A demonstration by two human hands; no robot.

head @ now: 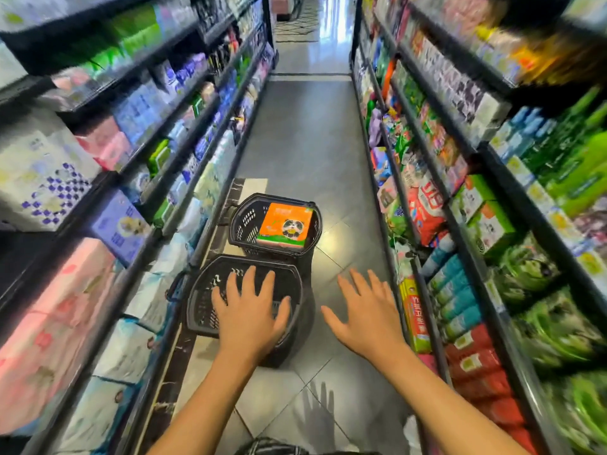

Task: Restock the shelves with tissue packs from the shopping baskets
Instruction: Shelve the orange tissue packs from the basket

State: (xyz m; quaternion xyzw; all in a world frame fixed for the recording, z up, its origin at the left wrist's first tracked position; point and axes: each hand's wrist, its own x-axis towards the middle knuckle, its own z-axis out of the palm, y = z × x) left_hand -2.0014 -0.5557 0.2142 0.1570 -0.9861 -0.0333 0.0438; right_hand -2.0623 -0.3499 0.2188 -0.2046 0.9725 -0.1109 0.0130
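Observation:
Two black shopping baskets stand on the aisle floor by the left shelving. The far basket [243, 221] holds an orange tissue pack [286, 224] with a panda picture. Nothing shows inside the near basket [200, 300]. My left hand [251, 310] hovers over the near basket, fingers spread and straight, holding nothing. My right hand [364, 310] is out over the floor to the basket's right, also spread with nothing in it.
Black shelves [170, 178] on the left carry white, pink and purple tissue packs. Shelving [460, 224] on the right holds green, red and teal packs. A narrow grey tiled aisle [308, 133] runs ahead between them.

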